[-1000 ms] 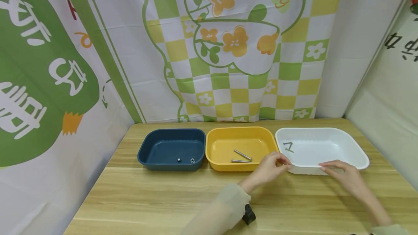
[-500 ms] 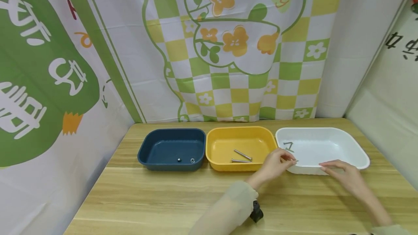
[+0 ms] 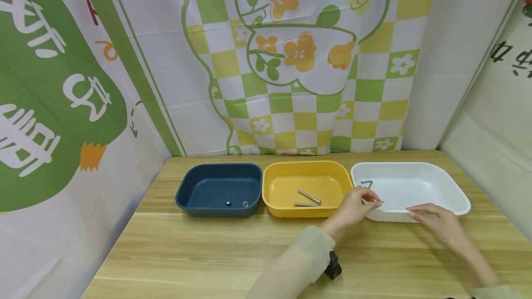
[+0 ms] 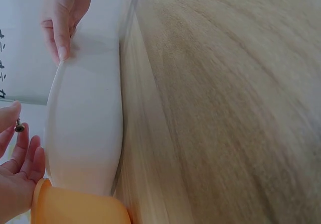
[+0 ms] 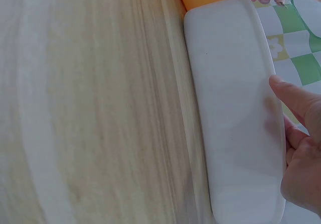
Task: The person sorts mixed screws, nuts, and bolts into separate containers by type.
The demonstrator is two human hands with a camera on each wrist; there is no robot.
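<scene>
My left hand [image 3: 355, 204] is over the near left corner of the white tray [image 3: 415, 188]. Between thumb and fingers it pinches a small screw [image 4: 19, 127], whose head shows in the left wrist view and whose pointed tip [image 5: 284, 5] shows in the right wrist view. At the tray's near side, my right hand [image 3: 438, 223] holds the rim, thumb outside and fingers on the inner side. Greenish screws [image 3: 367, 183] lie at the left inside the white tray, partly hidden by my left hand.
Left of the white tray stands a yellow tray [image 3: 287, 172] with two long bolts [image 3: 309, 197]. Farther left, a dark blue tray [image 3: 220, 170] contains two small nuts [image 3: 245, 204]. All three sit side by side on the wooden table [image 3: 199, 253], before a patterned curtain [image 3: 291, 119].
My left hand has moved rightward and slightly away from me, from the white tray's near left corner to over its inside, carrying the screw. My right hand has stayed on the rim.
</scene>
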